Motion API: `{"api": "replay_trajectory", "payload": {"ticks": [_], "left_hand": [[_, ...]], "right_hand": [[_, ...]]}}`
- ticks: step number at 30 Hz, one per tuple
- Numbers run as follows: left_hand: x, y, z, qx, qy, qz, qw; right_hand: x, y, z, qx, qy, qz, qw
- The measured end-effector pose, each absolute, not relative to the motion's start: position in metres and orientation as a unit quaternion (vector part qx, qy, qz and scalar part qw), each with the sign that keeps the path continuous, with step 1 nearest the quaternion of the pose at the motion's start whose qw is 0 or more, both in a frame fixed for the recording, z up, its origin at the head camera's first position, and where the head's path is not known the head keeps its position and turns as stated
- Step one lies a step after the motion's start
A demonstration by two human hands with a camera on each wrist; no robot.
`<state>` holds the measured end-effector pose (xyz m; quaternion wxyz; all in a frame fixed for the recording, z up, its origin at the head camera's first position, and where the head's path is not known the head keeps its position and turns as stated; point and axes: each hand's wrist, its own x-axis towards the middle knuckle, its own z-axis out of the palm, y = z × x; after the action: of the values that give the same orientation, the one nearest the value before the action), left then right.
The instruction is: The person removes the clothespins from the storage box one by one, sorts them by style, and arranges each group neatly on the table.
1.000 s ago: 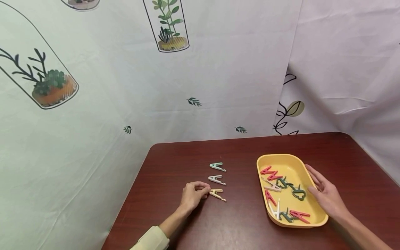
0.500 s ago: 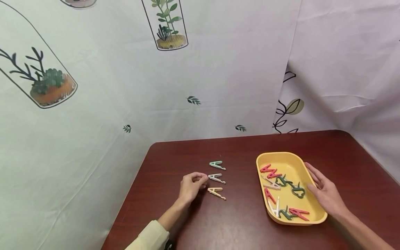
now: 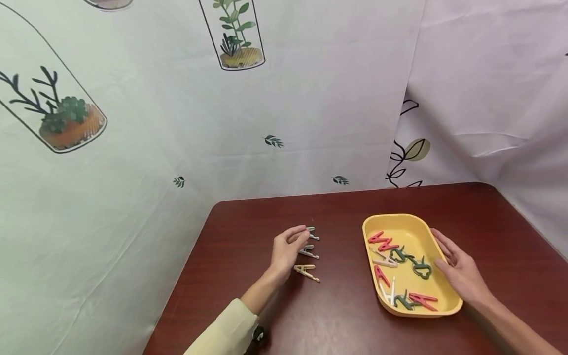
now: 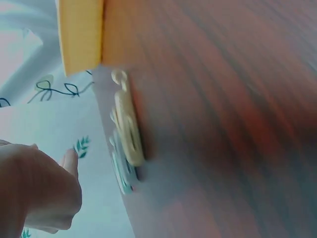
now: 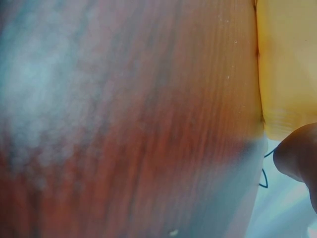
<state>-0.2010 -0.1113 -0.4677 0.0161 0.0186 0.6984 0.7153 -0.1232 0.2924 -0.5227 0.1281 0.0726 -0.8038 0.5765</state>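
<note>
Three clothespins lie in a column on the table: a green one [image 3: 313, 236] farthest off, a white one [image 3: 310, 252] in the middle and a pale yellow one [image 3: 306, 272] nearest. My left hand [image 3: 285, 250] is over the left ends of the green and white ones, fingertips close to the green one and nothing seen between them. In the left wrist view this hand [image 4: 42, 191] is apart from the pale yellow clothespin [image 4: 129, 129]. My right hand [image 3: 463, 273] grips the right side of a yellow plastic tray [image 3: 401, 220], thumb at its rim.
Inside the tray lie several red clothespins [image 3: 423, 301], a beige one [image 3: 385, 261], a white one [image 3: 388, 296] and several dark green clips [image 3: 421, 268]. The dark red table [image 3: 337, 320] ends at a printed cloth backdrop [image 3: 301, 98].
My left hand has moved away from me along the column, from the pale yellow clothespin past the white one to the green one. The right hand still holds the tray.
</note>
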Motion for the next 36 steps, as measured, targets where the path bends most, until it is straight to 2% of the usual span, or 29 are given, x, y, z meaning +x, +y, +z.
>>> {"api": "replay_trajectory", "payload": {"ticks": [15,26,36], "left_hand": [[-0.2,-0.04,-0.451,0.031,0.601,0.797,0.037],[-0.185,0.008,-0.448,0.027,0.584,0.809,0.062],[-0.162,0.048,-0.45,-0.007,0.578,0.813,0.064]], "right_hand": [[-0.124,0.292,-0.523,0.078,-0.795,0.588,0.127],[-0.126,0.292,-0.524,0.083,-0.782,0.604,0.127],[-0.124,0.292,-0.524,0.079,-0.789,0.596,0.126]]}}
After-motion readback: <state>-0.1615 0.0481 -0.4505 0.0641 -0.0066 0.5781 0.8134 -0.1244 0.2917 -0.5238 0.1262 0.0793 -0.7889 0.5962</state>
